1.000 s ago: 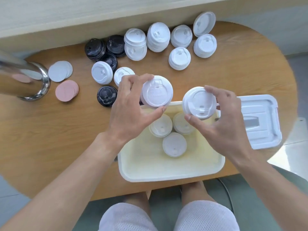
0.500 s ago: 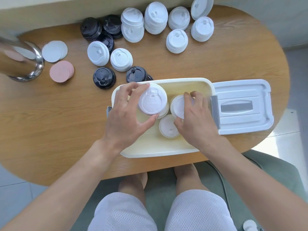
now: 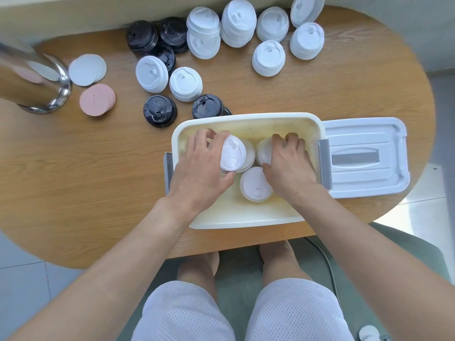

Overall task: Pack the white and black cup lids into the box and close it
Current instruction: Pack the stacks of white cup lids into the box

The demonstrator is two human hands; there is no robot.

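Note:
A cream box (image 3: 246, 217) stands open at the table's front edge. Both hands are inside it. My left hand (image 3: 200, 168) grips a stack of white lids (image 3: 232, 153) at the box's left side. My right hand (image 3: 289, 163) holds another stack of white lids (image 3: 263, 151) against the box floor on the right. A third white lid stack (image 3: 253, 185) lies between the hands. The box's white cover (image 3: 364, 156) lies flat to the right. Loose white lids (image 3: 237, 23) and black lids (image 3: 160, 110) sit on the table behind the box.
A shiny steel cylinder (image 3: 32, 82) stands at the far left. Beside it lie a stack of white discs (image 3: 86, 69) and a stack of pink discs (image 3: 97, 99). The oval wooden table (image 3: 73, 180) meets a wall at the back. A cable (image 3: 327, 262) hangs under the table.
Both hands have gone down from above the box rim into the box with their lid stacks. The right-hand stack now rests low in the box.

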